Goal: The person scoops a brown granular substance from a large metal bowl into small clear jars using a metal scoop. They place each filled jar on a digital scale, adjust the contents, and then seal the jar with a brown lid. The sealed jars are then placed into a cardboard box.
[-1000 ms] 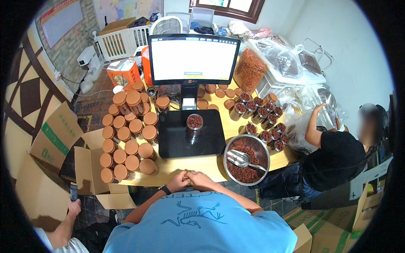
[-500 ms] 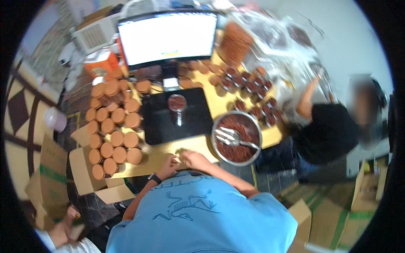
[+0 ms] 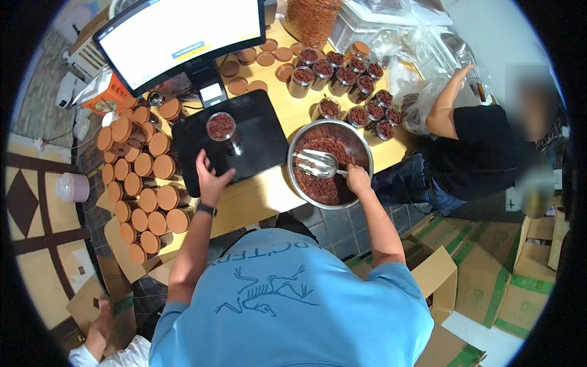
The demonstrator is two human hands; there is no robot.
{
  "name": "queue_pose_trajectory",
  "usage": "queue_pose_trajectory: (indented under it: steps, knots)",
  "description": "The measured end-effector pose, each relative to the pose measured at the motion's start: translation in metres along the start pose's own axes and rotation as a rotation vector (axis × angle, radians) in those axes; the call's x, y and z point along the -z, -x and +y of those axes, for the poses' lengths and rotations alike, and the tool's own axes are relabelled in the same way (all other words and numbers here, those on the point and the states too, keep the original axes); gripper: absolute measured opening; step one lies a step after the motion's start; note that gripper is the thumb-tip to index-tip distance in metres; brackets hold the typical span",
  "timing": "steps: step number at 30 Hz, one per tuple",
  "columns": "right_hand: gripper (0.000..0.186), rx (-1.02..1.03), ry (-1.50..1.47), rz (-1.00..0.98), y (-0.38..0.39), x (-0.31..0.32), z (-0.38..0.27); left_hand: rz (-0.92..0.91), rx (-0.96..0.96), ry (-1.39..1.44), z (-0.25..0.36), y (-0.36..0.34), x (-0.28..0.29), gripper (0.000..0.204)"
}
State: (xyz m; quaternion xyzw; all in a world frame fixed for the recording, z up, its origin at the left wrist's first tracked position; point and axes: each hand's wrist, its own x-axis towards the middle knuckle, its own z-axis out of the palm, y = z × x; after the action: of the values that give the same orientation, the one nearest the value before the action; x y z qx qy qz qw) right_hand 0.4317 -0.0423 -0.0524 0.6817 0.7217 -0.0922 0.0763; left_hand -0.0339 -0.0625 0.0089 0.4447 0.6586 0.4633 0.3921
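My right hand (image 3: 358, 180) is closed round the handle of a metal scoop (image 3: 319, 164). The scoop's bowl rests on dark reddish-brown crumbly pieces (image 3: 327, 191) inside a round steel bowl (image 3: 295, 186). Over the near part of a black flat platform (image 3: 260, 125) I hold my left hand (image 3: 214, 181) with fingers apart and nothing in it. Just beyond those fingers, a clear jar (image 3: 221, 126) filled with the same pieces stands upright on the platform. A gap shows between hand and jar.
Many orange-lidded jars (image 3: 148, 200) crowd the table's left side. Open filled jars (image 3: 346, 76) stand at the far right, with loose orange lids (image 3: 266, 59) beside them. A monitor (image 3: 183, 40) rises behind the platform. Another person (image 3: 477, 153) works at the right among plastic bags.
My hands were together at the table's near edge. The left has moved forward toward the jar; the right has gone to the bowl and taken hold of the scoop. The view has shifted.
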Motion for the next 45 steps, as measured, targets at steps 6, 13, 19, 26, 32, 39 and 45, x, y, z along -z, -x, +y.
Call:
queue_pose_trajectory:
  steps: [6,13,19,26,32,39,45]
  knots:
    - [0.015,-0.028,0.32,0.157,0.017,0.092,0.025,0.168,-0.236,-0.028,-0.006,-0.08,-0.04,0.116]
    - [0.016,0.011,0.369,0.256,-0.005,0.082,0.01,0.277,-0.27,0.012,-0.018,-0.1,-0.054,0.089]
    - [0.012,0.072,0.03,0.174,-0.014,0.024,0.004,0.194,-0.296,0.003,0.025,-0.073,-0.049,0.081]
    - [0.017,-0.075,-0.291,0.116,0.012,0.03,0.012,-0.078,-0.342,0.177,0.093,-0.027,-0.065,0.083]
    - [0.017,-0.174,-0.437,0.17,0.042,0.088,0.033,-0.28,-0.406,0.088,0.126,-0.004,-0.11,0.086]
    - [0.014,-0.131,-0.207,0.284,0.084,0.225,0.046,-0.371,-0.48,-0.035,0.09,-0.001,-0.178,0.086]
    - [0.013,-0.062,-0.078,0.287,0.083,0.258,0.037,-0.523,-0.509,-0.052,0.084,0.011,-0.222,0.085]
